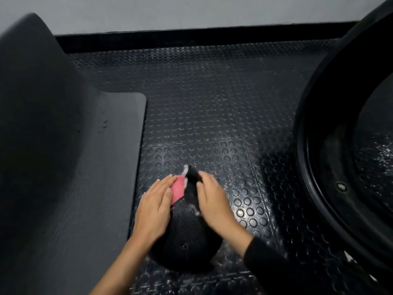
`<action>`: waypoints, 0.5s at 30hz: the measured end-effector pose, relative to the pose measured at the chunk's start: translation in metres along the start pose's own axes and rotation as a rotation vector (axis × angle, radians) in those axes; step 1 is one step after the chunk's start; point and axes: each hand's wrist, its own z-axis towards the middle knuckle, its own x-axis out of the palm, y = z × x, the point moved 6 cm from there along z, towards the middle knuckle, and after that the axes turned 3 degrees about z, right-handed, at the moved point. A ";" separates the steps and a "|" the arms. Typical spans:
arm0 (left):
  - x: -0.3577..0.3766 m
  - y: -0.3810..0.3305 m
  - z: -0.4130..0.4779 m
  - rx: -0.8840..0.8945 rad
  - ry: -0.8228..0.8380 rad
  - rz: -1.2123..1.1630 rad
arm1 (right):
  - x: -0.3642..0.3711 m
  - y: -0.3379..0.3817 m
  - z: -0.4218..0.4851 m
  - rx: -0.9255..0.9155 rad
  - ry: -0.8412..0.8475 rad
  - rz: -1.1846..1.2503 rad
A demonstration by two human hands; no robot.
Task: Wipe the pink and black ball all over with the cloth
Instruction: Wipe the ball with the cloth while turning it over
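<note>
The pink and black ball (185,235) sits on the studded rubber floor at lower centre, mostly black toward me with a pink panel on its far left side. My left hand (155,207) lies flat on the ball's left side, fingers straight, next to the pink panel. My right hand (214,201) holds the dark cloth (192,188), which has white edges, against the ball's top right. The cloth and the right hand are blurred by motion. The ball's far side is hidden under the hands and the cloth.
A grey padded bench or mat (70,167) fills the left side, its edge close to the ball. A large black round rim (331,145) stands at the right. The studded black floor (212,103) stretches back to a grey wall (191,11).
</note>
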 end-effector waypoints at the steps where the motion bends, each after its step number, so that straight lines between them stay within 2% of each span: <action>1: -0.001 0.001 0.000 -0.014 -0.007 -0.008 | 0.001 -0.011 0.017 0.115 0.030 -0.001; 3: -0.002 -0.001 0.000 -0.052 -0.027 -0.001 | 0.000 -0.021 0.026 0.228 0.023 0.017; 6: -0.002 -0.006 0.000 -0.069 -0.031 0.010 | -0.003 0.011 -0.018 -0.029 -0.075 0.068; 8: -0.001 -0.006 -0.001 -0.057 -0.019 -0.010 | -0.001 0.018 -0.037 -0.181 -0.053 0.048; 9: 0.000 -0.006 -0.001 -0.048 -0.015 -0.008 | -0.002 0.017 -0.029 -0.180 -0.025 0.037; 12: 0.002 -0.007 -0.002 -0.042 -0.021 0.027 | 0.000 -0.007 0.021 0.077 0.066 -0.013; 13: 0.002 -0.006 -0.001 -0.057 -0.023 0.028 | 0.002 -0.009 0.027 0.112 0.057 -0.043; 15: 0.001 -0.002 0.005 -0.091 -0.022 0.008 | 0.005 0.003 0.014 0.038 -0.015 -0.070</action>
